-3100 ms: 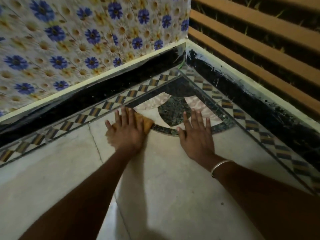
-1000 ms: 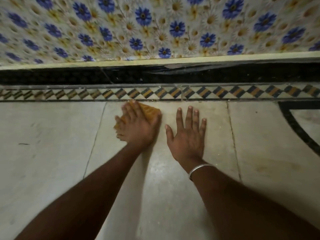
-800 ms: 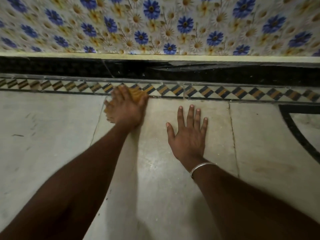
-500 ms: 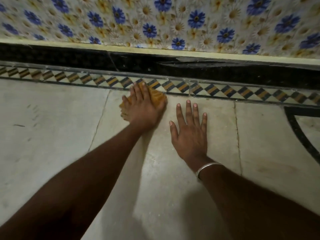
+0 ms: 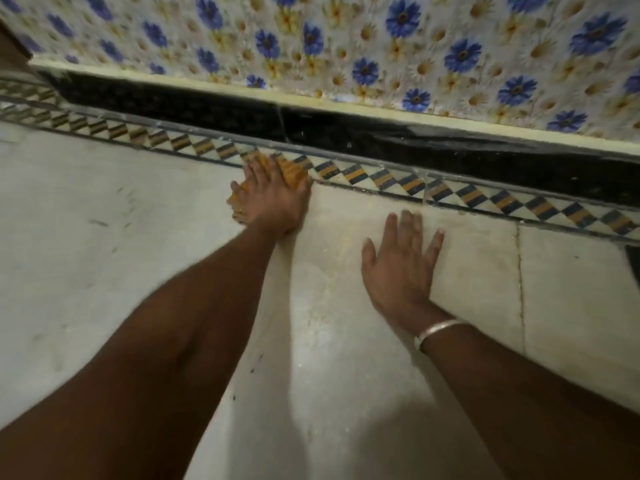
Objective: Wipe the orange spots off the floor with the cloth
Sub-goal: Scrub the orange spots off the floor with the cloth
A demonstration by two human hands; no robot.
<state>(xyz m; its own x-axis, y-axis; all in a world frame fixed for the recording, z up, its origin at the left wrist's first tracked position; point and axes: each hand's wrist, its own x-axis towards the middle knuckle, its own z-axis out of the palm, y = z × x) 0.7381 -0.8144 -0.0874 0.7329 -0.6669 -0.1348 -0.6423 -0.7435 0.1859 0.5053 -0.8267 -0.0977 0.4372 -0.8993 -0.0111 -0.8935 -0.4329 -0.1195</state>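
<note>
Your left hand (image 5: 273, 202), fingers blurred, presses flat on the orange cloth (image 5: 293, 174), hiding most of it; to its right, your right hand (image 5: 401, 268) lies spread on the floor (image 5: 104, 271).

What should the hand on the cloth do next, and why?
Probably slide the cloth rightward over the pale floor toward the right hand. The left hand presses the cloth against the patterned border, while a faint yellowish patch seems to lie on the floor between the hands. The right hand rests flat, bracing.
</note>
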